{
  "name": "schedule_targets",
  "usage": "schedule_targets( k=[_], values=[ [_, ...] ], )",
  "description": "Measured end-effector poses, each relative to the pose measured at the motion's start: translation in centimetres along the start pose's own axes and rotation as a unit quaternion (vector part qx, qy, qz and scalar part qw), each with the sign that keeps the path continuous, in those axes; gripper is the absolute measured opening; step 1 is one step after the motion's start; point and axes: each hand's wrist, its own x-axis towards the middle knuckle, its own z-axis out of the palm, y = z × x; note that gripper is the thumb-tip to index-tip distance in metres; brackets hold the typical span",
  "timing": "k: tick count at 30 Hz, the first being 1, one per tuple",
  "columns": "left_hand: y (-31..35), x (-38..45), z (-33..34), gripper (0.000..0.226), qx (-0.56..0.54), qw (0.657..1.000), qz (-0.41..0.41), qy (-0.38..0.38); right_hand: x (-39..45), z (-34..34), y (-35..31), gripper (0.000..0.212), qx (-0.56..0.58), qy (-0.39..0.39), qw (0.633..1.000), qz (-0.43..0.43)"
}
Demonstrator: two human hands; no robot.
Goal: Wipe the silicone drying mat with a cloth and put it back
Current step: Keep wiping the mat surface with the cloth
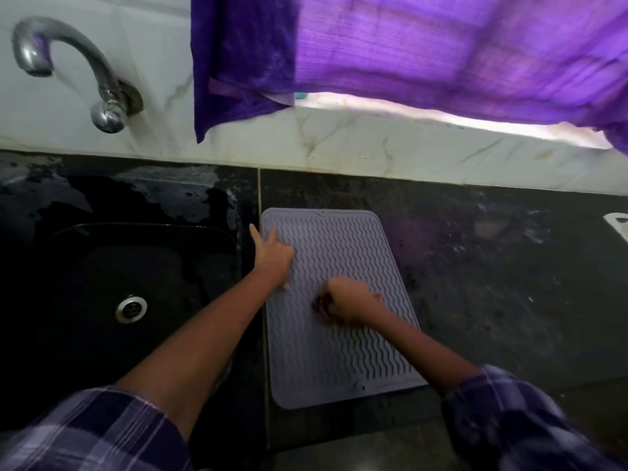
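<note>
A grey silicone drying mat [343, 355] with wavy ridges lies flat on the dark counter, right of the sink. My left hand [273, 254] rests on the mat's upper left part with fingers stretched out, pressing it down. My right hand [350, 302] is bunched at the mat's middle and grips a small dark cloth [321, 305], which is mostly hidden under the fingers and blurred.
A black sink [112, 294] with a metal drain lies to the left, a chrome tap [68, 69] on the wall above it. A purple curtain [407, 49] hangs over the window. The dark counter [492, 283] extends right, with a white object [618, 226] at the edge.
</note>
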Motion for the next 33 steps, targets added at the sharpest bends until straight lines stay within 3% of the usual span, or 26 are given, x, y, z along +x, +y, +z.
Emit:
schedule_targets(
  k=[2,7,10,13,16,20,24,28,31,33],
  values=[
    [0.2,-1.4,0.7,0.094,-0.003,0.999,0.023,-0.026,2.9,-0.8,-0.3,0.025,0.021,0.092,0.995,0.026],
    [0.7,-3.3,1.6,0.108,-0.021,0.999,0.024,-0.027,2.6,2.9,-1.4,0.030,-0.049,0.124,0.991,0.000],
    [1.3,-3.1,1.3,0.108,-0.007,0.999,0.015,-0.027,-3.7,5.5,-1.7,0.032,-0.031,0.114,0.992,-0.045],
    [1.6,-3.0,1.2,0.110,0.018,0.999,0.001,-0.026,-9.1,6.2,-1.8,0.036,-0.043,0.039,0.995,-0.080],
    [2.0,-3.7,1.6,0.102,0.030,1.000,0.000,-0.002,-7.5,3.6,-1.0,0.030,-0.011,0.003,1.000,-0.026],
    [2.6,-4.7,2.6,0.083,0.025,0.999,-0.010,0.032,-2.0,3.3,-0.3,0.027,0.012,0.106,0.994,0.024],
    [2.7,-5.5,3.2,0.072,-0.010,0.999,-0.027,0.042,-5.7,6.7,-1.1,0.030,0.010,0.163,0.986,-0.018],
    [2.8,-5.8,3.3,0.071,-0.033,0.997,-0.037,0.058,-13.3,8.8,-0.4,0.037,0.012,0.099,0.991,-0.086],
    [2.9,-6.3,3.3,0.072,-0.027,0.997,-0.045,0.057,-11.2,6.0,0.0,0.032,0.006,0.051,0.997,-0.058],
    [3.1,-6.3,3.6,0.072,-0.027,0.996,-0.050,0.064,-8.4,4.9,-0.4,0.031,0.034,0.099,0.994,-0.023]
  ],
)
